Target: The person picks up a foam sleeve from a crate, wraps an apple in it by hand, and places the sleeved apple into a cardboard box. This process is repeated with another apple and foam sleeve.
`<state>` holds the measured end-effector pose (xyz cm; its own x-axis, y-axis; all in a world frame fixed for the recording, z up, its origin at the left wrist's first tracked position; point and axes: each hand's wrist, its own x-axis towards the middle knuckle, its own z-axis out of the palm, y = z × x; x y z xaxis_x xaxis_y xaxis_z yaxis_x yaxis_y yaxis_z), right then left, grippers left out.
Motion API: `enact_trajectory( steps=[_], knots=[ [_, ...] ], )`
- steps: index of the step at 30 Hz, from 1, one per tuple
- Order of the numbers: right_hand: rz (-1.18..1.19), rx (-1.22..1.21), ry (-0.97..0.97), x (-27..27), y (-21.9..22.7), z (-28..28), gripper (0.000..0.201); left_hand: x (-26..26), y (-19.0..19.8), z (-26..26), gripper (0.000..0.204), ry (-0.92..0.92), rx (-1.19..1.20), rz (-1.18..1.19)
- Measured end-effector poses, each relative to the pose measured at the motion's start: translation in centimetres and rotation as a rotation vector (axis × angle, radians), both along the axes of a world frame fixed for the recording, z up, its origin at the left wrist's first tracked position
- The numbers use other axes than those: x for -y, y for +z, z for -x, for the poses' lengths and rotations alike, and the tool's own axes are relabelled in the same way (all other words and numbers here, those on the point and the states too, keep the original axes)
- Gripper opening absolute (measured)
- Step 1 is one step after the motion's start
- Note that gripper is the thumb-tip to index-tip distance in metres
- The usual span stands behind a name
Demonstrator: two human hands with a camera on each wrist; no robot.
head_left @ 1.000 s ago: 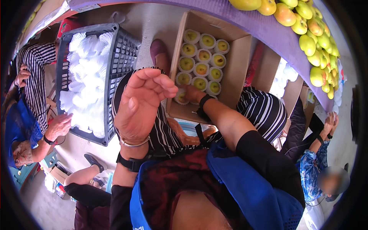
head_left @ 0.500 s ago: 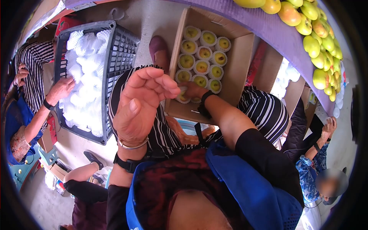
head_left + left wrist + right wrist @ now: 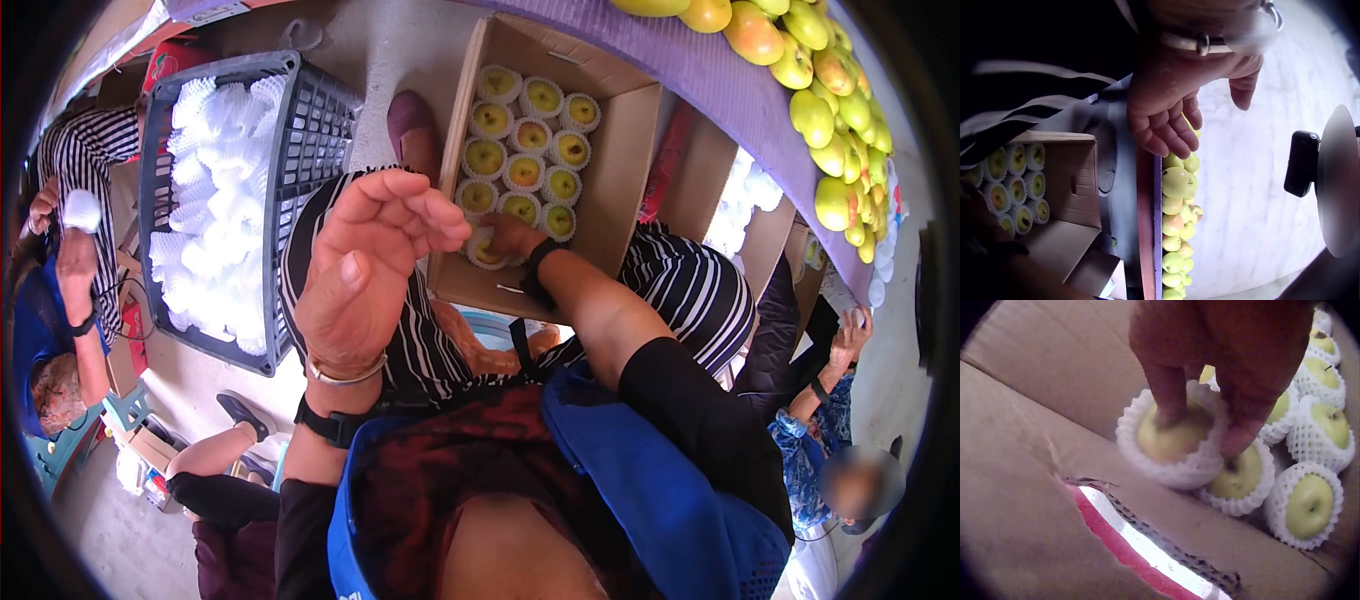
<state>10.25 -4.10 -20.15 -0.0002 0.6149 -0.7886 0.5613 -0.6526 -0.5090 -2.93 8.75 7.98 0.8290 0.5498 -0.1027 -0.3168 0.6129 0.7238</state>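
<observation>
Inside the cardboard box (image 3: 640,120), my right hand (image 3: 514,238) reaches to the near left corner. In the right wrist view this hand (image 3: 1222,356) pinches a yellow-green apple (image 3: 1175,439) in a white foam net, one finger on its top and another at its right side. Netted apples (image 3: 1310,506) sit in rows beside it. My left hand (image 3: 375,265) hangs raised, palm showing, fingers loosely bent and holding nothing. The left wrist view has this hand (image 3: 1169,103) near a row of loose apples (image 3: 1175,182), with a gap to the box visible.
A black crate (image 3: 285,150) of white foam nets (image 3: 215,180) stands left of the box. Loose apples (image 3: 755,35) line the purple table edge (image 3: 740,130). At far left, another person's hand (image 3: 75,262) is by a white foam piece (image 3: 82,211); someone else sits at right.
My right hand and its apple have settled lower in the box corner, the apple turning upward. My left hand has barely moved. The person at left has drawn a hand back from the crate.
</observation>
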Motion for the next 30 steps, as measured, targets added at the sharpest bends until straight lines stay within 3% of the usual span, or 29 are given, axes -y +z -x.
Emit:
enact_trajectory(
  steps=[6,8,10,12,13,20,22,23,24,26,28,30],
  knots=[
    [-0.084,0.11,0.078,1.4,-3.3,0.9,0.057,0.0,-0.2,-0.3,0.058,-0.002,0.022,0.023],
    [-0.279,0.135,0.12,2.7,-6.5,0.2,0.057,-0.1,-0.4,-0.4,0.061,-0.018,0.001,-0.053],
    [-0.13,0.02,0.046,0.4,2.8,-0.7,0.054,0.0,-0.5,-0.4,0.058,-0.018,0.008,-0.015],
    [-0.221,0.086,0.09,0.0,0.6,-0.3,0.044,0.4,0.0,-0.1,0.052,-0.022,0.031,0.063],
    [-0.259,0.083,0.122,-2.1,2.1,0.8,0.044,0.6,0.1,0.0,0.048,-0.024,0.052,0.061],
    [-0.506,-0.654,-0.409,-4.6,14.0,-0.7,0.039,2.4,-0.3,0.1,0.031,-0.049,0.186,0.097],
    [-0.547,-0.889,-0.546,-4.6,17.4,-0.3,0.038,2.6,0.6,1.2,0.02,-0.011,0.343,0.135],
    [-0.713,-0.535,-0.342,-4.1,18.2,-0.3,0.033,2.5,1.0,2.1,0.016,0.014,0.382,0.111],
    [-0.721,-0.532,-0.324,-3.4,19.3,-0.2,0.033,2.2,2.1,3.6,0.016,0.024,0.392,0.098],
    [-0.534,-0.149,-0.107,-1.5,21.4,-0.2,0.03,1.4,4.0,7.5,0.017,0.055,0.24,-0.026],
    [-0.524,-0.175,-0.181,0.3,23.0,1.0,0.029,-0.2,4.5,11.4,0.017,0.196,-0.007,-0.103],
    [-0.514,-0.204,-0.257,1.2,23.9,1.8,0.028,-3.0,2.2,15.7,0.018,0.422,-0.361,-0.294]
  ],
)
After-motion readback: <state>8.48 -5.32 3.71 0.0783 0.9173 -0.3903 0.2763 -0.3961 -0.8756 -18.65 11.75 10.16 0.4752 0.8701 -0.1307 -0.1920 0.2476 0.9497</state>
